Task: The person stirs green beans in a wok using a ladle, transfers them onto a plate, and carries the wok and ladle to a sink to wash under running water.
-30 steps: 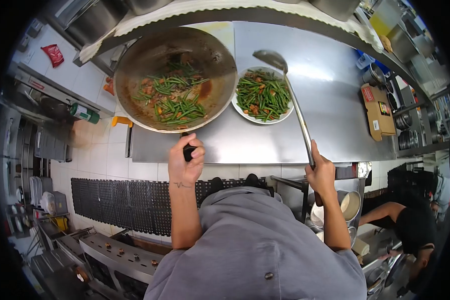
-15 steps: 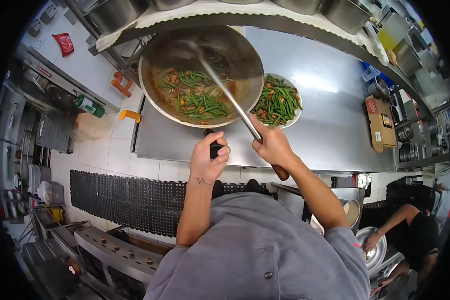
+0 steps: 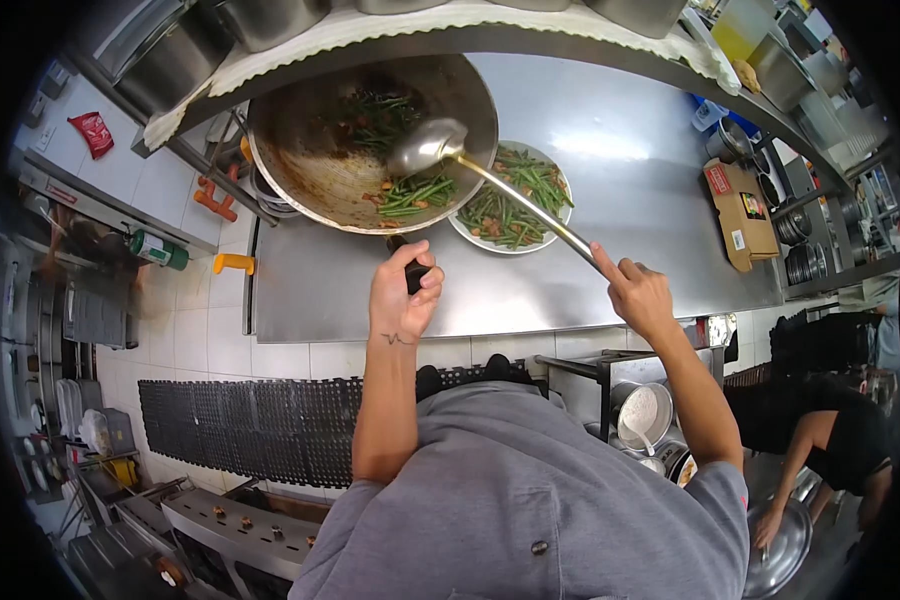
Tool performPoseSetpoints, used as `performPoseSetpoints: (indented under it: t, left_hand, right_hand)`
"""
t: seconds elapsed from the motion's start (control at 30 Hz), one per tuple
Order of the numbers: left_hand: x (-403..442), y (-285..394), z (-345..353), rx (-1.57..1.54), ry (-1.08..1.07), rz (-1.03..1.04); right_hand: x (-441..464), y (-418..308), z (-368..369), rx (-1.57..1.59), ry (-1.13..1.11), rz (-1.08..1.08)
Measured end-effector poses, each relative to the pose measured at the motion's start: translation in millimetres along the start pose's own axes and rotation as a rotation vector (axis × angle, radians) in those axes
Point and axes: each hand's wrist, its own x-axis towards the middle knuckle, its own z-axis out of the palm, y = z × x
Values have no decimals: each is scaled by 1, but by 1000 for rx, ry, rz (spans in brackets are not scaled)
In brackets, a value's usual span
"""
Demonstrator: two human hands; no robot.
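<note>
My left hand [image 3: 405, 285] is wrapped round the black handle of a large wok [image 3: 300, 180], tilted above the steel table. Green beans with reddish-brown bits [image 3: 417, 194] lie near the wok's front edge, and a darker heap sits deeper inside. A long metal ladle [image 3: 530, 205] is in my right hand [image 3: 638, 295], its bowl at the wok's right side with the back facing up. Right of the wok, partly under it and the ladle, a white plate [image 3: 490, 246] holds a pile of the same beans.
A shelf [image 3: 450, 22] with metal pots crosses the top. An open cardboard box [image 3: 738, 215] lies on the steel table [image 3: 650, 240] at the right. At lower right a person [image 3: 830, 430] in black touches a round metal lid or pan.
The ladle has swung from the wok's far inside to its right side near the plate. My right hand has moved right. Beans in the wok have shifted, with fewer near the front edge.
</note>
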Motion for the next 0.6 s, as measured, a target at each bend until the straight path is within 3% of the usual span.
performPoseSetpoints:
  t: [0.2, 0.4, 0.6]
  left_hand:
    - [7, -16, 3, 31, -10, -12]
    - [14, -24, 12, 49, -65, -7]
    - [24, -19, 15, 28, -69, -26]
  right_hand:
    - [54, -22, 27, 237, 93, 139]
    - [85, -39, 53, 166, 209, 105]
    - [-3, -14, 64, 29, 162, 79]
